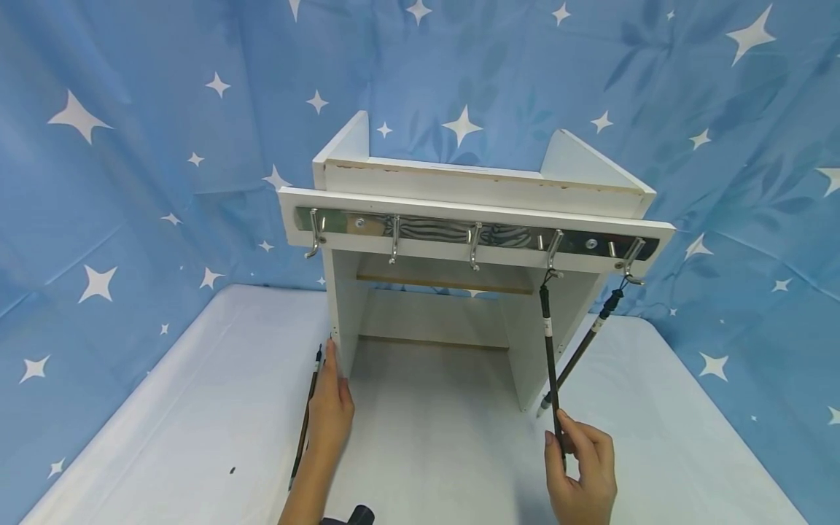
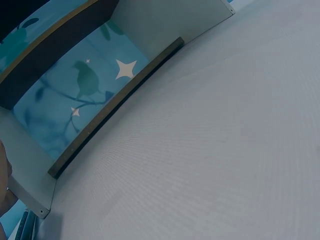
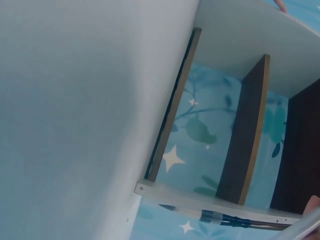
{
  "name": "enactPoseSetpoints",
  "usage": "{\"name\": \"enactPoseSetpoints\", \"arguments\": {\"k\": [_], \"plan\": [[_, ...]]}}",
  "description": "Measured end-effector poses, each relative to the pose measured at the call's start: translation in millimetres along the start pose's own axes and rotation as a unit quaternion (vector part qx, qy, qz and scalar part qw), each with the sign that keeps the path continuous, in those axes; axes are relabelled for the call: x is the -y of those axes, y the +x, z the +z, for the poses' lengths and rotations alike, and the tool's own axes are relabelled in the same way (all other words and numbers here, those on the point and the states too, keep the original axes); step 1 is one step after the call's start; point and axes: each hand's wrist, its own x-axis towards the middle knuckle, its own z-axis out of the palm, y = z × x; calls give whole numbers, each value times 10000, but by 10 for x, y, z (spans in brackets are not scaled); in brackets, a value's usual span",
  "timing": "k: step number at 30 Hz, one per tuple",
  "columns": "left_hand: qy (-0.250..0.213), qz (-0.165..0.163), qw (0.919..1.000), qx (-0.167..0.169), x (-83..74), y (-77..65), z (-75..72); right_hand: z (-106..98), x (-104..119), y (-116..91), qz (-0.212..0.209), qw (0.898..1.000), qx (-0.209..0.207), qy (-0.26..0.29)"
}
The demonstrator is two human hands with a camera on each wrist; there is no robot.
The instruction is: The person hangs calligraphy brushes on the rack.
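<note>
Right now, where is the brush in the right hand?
In the head view, the brush hangs right of centre on the fourth hook from the left, overlapping another brush.

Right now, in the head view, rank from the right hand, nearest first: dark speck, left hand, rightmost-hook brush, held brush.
1. Held brush: in right hand
2. Rightmost-hook brush: right, just beyond
3. Left hand: left
4. Dark speck: farther left

I'm looking at a small curtained-off corner, more like a staged set than anything; whether it's in a home or a studio, I can't tell from here. A creased blue star-print curtain (image 1: 459, 73) rises behind the shelf (image 1: 472, 187) and on both its sides, and a white surface (image 1: 426, 430) spreads beneath it.
</note>
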Motion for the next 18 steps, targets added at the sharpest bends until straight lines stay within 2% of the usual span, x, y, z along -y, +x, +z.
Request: {"name": "enactPoseSetpoints", "arguments": {"k": [12,18], "plan": [[33,84,9999,-60,-1,4,4,-3,-92,-64,54,9999,135,19],[-4,11,10000,-9,-9,5,-4,-9,-101,-69,71,9998,142,128]]}}
